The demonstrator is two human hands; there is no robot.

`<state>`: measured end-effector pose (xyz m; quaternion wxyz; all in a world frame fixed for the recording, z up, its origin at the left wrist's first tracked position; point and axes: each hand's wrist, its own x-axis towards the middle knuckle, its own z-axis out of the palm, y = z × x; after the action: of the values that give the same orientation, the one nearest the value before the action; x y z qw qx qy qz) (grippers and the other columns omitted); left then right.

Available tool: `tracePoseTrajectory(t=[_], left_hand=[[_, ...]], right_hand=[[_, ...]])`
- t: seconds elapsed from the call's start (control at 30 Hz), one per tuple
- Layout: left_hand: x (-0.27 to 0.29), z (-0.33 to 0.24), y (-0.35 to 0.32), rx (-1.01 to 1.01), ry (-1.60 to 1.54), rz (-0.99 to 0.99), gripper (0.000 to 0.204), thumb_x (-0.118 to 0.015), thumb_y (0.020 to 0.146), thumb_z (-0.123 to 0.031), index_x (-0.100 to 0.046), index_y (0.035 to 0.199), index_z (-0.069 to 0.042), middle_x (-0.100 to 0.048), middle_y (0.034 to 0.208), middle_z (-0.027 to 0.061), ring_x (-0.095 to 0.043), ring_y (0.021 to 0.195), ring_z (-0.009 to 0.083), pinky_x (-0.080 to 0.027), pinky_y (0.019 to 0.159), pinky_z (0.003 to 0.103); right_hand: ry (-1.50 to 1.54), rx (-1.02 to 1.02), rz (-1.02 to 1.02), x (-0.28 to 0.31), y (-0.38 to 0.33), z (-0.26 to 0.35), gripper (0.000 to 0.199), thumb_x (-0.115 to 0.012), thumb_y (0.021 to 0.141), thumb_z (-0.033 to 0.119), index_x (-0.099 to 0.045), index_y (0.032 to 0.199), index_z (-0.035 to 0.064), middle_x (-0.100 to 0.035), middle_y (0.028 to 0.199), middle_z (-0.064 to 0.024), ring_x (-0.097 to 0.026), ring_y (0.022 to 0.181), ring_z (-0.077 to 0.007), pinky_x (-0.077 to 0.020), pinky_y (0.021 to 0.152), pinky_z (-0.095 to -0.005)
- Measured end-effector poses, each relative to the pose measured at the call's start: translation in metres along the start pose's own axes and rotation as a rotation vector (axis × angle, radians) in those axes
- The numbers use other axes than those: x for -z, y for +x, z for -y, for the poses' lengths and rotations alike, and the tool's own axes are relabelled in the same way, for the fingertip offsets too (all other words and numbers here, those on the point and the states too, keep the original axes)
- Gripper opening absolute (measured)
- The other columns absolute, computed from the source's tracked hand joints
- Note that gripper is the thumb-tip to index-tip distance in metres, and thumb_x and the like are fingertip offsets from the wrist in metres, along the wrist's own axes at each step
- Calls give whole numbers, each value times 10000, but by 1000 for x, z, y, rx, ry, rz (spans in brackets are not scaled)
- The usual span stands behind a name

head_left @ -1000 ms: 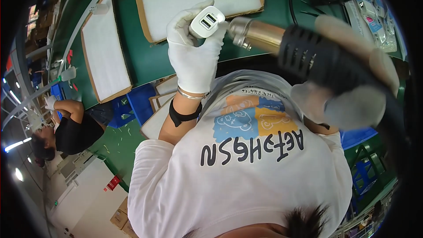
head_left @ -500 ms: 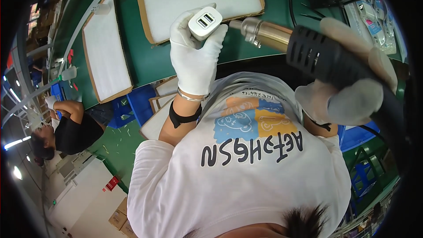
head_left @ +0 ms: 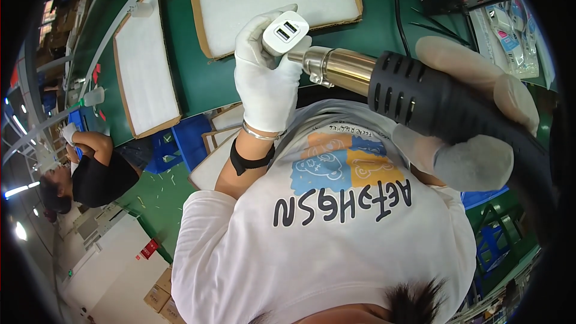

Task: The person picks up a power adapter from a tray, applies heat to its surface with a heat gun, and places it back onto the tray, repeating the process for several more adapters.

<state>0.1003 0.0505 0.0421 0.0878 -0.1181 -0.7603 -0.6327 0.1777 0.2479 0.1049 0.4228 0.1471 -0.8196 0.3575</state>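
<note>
Far off on the left, another person in a black top bent over a bench of their own, well apart from the work here. Next came a white foam pad in a brown frame lying on the green table, and a bigger pad of the same kind lay farther back. In the middle, the left hand in a white glove was closed around a small white charger plug with two slots on its end — it was held up in the air over the table edge, slots facing up. The plug looked light, hard and smooth, so it could slip in a cloth glove; holding it by its sides, low down, seemed best. Just beside it, touching or nearly touching, was the shiny metal nozzle of a black heat gun. That nozzle probably got very hot, so fingers should stay off it. The right hand, gloved too, was wrapped tight around the gun's thick black body — a heavy, stiff tool by the look of it.
</note>
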Motion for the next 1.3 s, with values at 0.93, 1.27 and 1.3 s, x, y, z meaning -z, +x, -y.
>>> tracePoseTrajectory(t=[0.93, 1.27, 1.3], left_hand=[[18, -3, 6, 757, -1274, 187, 507, -432, 955, -325, -359, 1259, 74, -455, 1224, 274, -536, 1065, 368, -501, 902, 421], [19, -4, 5, 723, -1189, 181, 489, -452, 954, -294, -369, 1245, 90, -463, 1237, 236, -547, 1056, 313, -501, 886, 389], [21, -6, 5, 718, -1186, 180, 489, -452, 954, -294, -369, 1245, 90, -463, 1237, 236, -547, 1056, 313, -501, 886, 389]], right_hand=[[477, -355, -374, -24, -9, -53, 374, -411, 947, 348, -445, 1168, 48, -633, 930, -223, -652, 849, -277, -540, 795, -360], [438, -260, -229, -23, -13, -46, 391, -525, 911, 290, -429, 1213, 60, -605, 961, -207, -625, 863, -269, -530, 769, -333], [432, -245, -222, -24, -13, -45, 394, -536, 907, 285, -429, 1214, 61, -602, 964, -204, -622, 866, -267, -529, 767, -331]])
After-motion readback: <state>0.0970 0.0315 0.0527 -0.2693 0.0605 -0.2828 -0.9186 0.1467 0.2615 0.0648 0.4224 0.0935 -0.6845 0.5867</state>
